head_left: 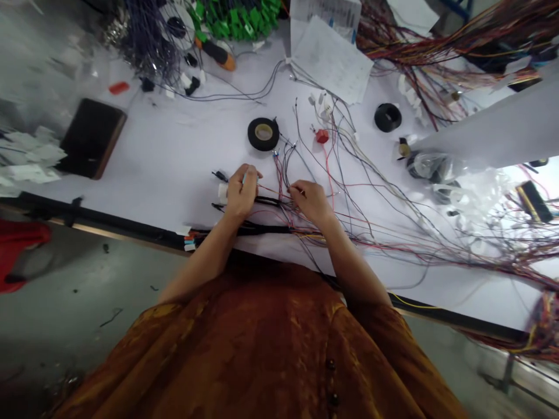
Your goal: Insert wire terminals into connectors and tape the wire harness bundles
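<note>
My left hand (241, 192) is closed around a small pale item, and a white plastic connector (222, 193) sticks out on its far side. My right hand (311, 202) pinches thin wires between fingertips and thumb. A black-taped wire harness (262, 230) runs under both hands, and its coloured connector ends (189, 240) lie near the table edge to the left. Loose thin wires (349, 215) fan out to the right. A roll of black electrical tape (263, 134) lies just beyond my hands, and a small red connector (322, 136) sits beyond my right hand.
The white work table (144, 169) has a black front edge. Around it are a second black tape roll (387, 117), a screwdriver (216, 53), papers (332, 58), a dark tablet-like board (91, 138), green connectors (240, 20), wire bundles and a plastic bag (432, 166).
</note>
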Demonstrator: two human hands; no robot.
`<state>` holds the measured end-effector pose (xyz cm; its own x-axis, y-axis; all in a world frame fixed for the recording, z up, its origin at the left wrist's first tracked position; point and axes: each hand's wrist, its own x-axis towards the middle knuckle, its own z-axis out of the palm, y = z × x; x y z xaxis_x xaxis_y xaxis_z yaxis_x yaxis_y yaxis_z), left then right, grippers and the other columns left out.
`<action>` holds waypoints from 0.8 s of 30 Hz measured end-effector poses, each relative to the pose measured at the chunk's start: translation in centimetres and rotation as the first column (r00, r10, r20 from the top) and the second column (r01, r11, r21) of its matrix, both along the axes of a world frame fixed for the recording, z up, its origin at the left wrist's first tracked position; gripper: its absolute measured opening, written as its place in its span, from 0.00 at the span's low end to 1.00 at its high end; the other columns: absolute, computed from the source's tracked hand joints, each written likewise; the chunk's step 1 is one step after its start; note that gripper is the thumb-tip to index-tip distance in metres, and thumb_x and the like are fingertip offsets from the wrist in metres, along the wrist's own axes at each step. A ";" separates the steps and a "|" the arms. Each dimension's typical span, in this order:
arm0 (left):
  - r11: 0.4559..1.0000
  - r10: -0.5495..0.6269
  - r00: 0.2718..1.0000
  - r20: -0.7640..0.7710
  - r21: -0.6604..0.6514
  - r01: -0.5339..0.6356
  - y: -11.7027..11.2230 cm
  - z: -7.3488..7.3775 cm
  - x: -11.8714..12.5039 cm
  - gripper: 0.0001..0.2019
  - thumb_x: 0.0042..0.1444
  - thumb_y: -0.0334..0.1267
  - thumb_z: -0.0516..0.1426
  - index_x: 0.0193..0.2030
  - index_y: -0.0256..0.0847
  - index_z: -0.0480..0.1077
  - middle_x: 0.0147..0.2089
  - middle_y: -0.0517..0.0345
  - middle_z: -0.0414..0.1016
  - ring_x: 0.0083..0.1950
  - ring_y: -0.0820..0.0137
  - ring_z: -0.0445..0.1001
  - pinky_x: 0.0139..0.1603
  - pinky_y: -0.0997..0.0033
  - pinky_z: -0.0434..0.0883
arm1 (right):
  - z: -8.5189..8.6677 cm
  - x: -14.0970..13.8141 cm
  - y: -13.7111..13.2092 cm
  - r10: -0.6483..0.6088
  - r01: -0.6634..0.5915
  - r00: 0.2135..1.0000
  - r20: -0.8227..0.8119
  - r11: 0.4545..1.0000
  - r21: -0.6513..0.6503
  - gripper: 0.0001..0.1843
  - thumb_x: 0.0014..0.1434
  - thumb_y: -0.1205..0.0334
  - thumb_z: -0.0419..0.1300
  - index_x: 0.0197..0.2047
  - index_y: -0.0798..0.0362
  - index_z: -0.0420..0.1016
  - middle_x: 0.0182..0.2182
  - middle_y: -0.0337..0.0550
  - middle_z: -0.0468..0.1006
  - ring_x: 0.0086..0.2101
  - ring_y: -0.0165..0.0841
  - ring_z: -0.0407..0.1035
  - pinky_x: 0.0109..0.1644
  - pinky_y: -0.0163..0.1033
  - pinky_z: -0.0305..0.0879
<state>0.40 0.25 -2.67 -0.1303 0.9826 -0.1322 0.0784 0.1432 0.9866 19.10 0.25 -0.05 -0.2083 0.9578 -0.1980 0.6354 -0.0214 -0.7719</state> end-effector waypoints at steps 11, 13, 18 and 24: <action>0.997 -0.032 0.989 0.144 -0.064 0.042 -0.2 0.3 -0.5 0.23 0.60 0.59 0.52 0.26 0.42 0.65 0.15 0.67 0.51 0.16 0.78 0.51 0.17 0.75 0.52 | -1.1 -4.4 5.3 -0.127 0.093 0.940 0.317 0.989 0.119 0.07 0.59 0.60 0.61 0.38 0.55 0.75 0.38 0.49 0.78 0.39 0.38 0.69 0.46 0.43 0.63; 0.997 -0.044 0.990 0.138 -0.049 0.051 -0.3 0.5 -0.6 0.22 0.60 0.59 0.53 0.26 0.41 0.66 0.16 0.66 0.53 0.17 0.78 0.52 0.18 0.75 0.52 | -1.7 -4.7 6.2 -0.143 0.106 0.941 0.305 0.985 0.135 0.04 0.59 0.63 0.60 0.36 0.54 0.74 0.38 0.49 0.77 0.40 0.38 0.69 0.48 0.44 0.64; 0.996 -0.077 0.989 0.125 -0.044 0.083 -0.5 0.5 -0.8 0.22 0.61 0.59 0.52 0.27 0.42 0.67 0.16 0.65 0.54 0.18 0.76 0.53 0.18 0.74 0.52 | -2.3 -3.9 6.6 -0.191 0.189 0.981 0.035 0.981 0.052 0.05 0.56 0.67 0.55 0.28 0.51 0.65 0.29 0.41 0.75 0.30 0.32 0.68 0.38 0.39 0.67; 0.994 -0.092 0.981 0.173 -0.048 0.102 -0.3 0.1 -0.8 0.20 0.61 0.57 0.53 0.29 0.43 0.66 0.16 0.66 0.53 0.18 0.76 0.55 0.19 0.73 0.54 | -1.2 -3.0 5.7 -0.337 0.273 0.905 -0.259 0.928 -0.253 0.03 0.57 0.66 0.54 0.32 0.50 0.62 0.28 0.35 0.74 0.19 0.24 0.64 0.20 0.31 0.60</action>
